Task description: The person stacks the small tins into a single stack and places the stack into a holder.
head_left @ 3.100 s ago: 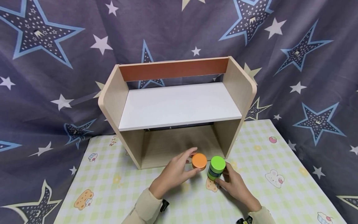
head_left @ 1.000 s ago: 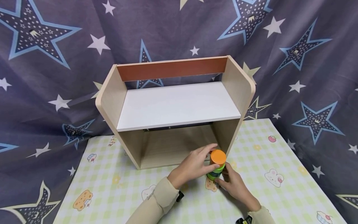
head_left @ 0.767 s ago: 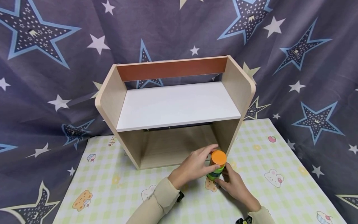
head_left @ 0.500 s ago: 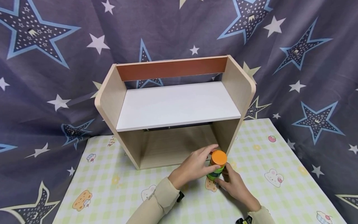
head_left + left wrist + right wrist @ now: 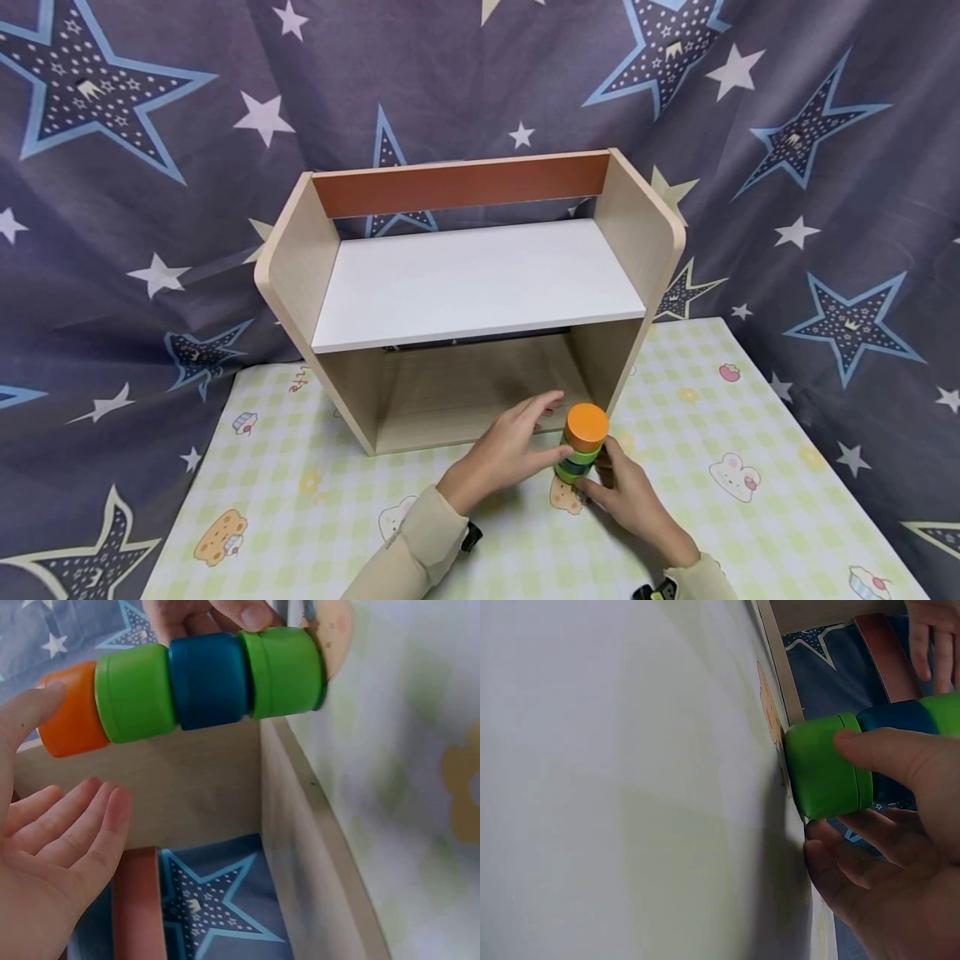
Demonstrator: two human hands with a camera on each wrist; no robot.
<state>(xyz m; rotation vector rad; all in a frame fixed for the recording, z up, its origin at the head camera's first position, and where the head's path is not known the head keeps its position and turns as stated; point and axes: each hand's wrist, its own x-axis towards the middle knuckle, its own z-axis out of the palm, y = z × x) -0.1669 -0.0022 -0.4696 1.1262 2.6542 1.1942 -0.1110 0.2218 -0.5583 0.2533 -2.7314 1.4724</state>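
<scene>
A stack of short cylinder blocks stands on the table just in front of the shelf unit. From the bottom, it runs lower green block [image 5: 821, 765], dark blue block [image 5: 208, 680], upper green block [image 5: 136, 691] and orange block [image 5: 587, 427] on top. My right hand [image 5: 632, 498] holds the lower green block, its thumb on one side and fingertips on the other. To the left of the stack, my left hand [image 5: 504, 454] has its fingers spread and loosely extended. Its thumb overlaps the orange block in the left wrist view, while in the head view a small gap shows.
A wooden shelf unit [image 5: 480, 283] with a white upper shelf and brown back rail stands behind the hands. A checked cloth [image 5: 315, 533] with cartoon prints covers the table. Behind it hangs a dark star-patterned curtain [image 5: 465, 75].
My left hand brought the orange block rightward onto the green block, then let go and drew back slightly to the left. The right hand stays at the base of the stack.
</scene>
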